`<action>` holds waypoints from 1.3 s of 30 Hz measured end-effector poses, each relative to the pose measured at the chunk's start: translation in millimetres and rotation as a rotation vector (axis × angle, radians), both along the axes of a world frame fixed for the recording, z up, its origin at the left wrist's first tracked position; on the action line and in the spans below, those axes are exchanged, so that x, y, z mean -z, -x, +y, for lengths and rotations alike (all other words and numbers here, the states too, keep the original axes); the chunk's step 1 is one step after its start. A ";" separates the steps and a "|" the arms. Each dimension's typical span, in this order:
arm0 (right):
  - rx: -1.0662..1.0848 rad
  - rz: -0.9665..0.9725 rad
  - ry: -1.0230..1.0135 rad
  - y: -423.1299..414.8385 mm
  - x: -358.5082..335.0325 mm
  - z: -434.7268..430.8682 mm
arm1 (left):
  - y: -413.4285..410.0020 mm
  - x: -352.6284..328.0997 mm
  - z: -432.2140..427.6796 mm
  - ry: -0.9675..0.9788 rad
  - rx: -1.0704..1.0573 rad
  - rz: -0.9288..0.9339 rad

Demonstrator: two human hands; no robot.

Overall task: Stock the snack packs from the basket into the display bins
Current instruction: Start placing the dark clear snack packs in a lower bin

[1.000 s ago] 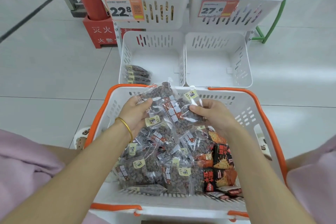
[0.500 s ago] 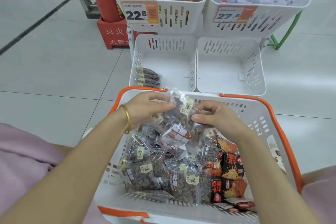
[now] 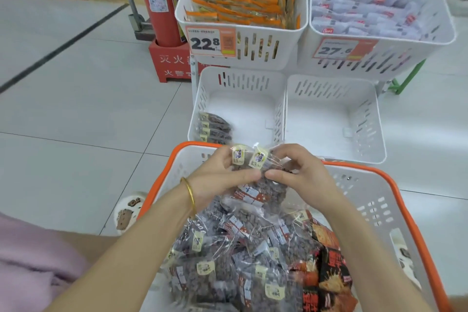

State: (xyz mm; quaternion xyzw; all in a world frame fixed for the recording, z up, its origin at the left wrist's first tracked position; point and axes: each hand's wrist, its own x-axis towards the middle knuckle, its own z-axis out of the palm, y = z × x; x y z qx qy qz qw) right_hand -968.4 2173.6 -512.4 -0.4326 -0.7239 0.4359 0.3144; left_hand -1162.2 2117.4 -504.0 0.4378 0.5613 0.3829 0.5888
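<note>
A white basket with an orange rim [image 3: 395, 185] lies in front of me, full of clear packs of dark snacks [image 3: 228, 261] and a few black and red packs [image 3: 326, 268] at its right. My left hand [image 3: 220, 177] and my right hand [image 3: 301, 172] together grip a bunch of clear snack packs [image 3: 255, 190], upright above the basket's far edge. Beyond it stand two low white display bins: the left bin [image 3: 243, 106] has a short row of the same packs [image 3: 215, 128] at its left wall, the right bin [image 3: 331, 119] is bare.
Two upper bins hold orange packs [image 3: 248, 5] and pale packs [image 3: 367, 5], with price tags 22.8 and 27.6. A red fire extinguisher [image 3: 158, 2] on a red stand is at the left of the rack. Grey floor tiles lie all around.
Both hands have gathered the packs into an upright bunch and lifted them toward the basket's far edge. The camera has come closer to the bins.
</note>
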 end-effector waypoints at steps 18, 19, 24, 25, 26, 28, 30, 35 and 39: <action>-0.219 -0.121 0.400 14.1 -45.8 73.6 | 32.9 -4.0 83.2 -0.176 0.209 0.238; -0.246 -0.144 0.427 12.9 -47.1 74.1 | 33.3 -3.3 85.1 -0.191 0.207 0.248; -0.166 -0.122 0.344 29.2 -45.9 81.3 | 30.9 -5.6 90.6 -0.276 0.073 0.265; -0.135 -0.112 0.297 33.4 -46.1 84.8 | 32.5 -5.7 92.1 -0.300 0.019 0.283; -0.093 -0.110 0.223 37.1 -44.8 90.1 | 36.2 -4.9 93.1 -0.336 -0.049 0.335; 0.044 -0.137 0.022 45.4 -42.1 101.5 | 50.7 2.0 95.9 -0.398 -0.203 0.571; 0.186 -0.306 -0.210 55.3 -34.7 115.9 | 68.8 14.9 97.3 -0.381 -0.261 0.859; 0.125 -0.641 -0.426 100.0 14.5 159.4 | 80.7 61.9 91.3 -0.260 -0.052 1.253; 0.097 -0.590 -0.369 137.5 56.2 197.1 | 75.9 69.4 94.2 -0.261 0.009 1.361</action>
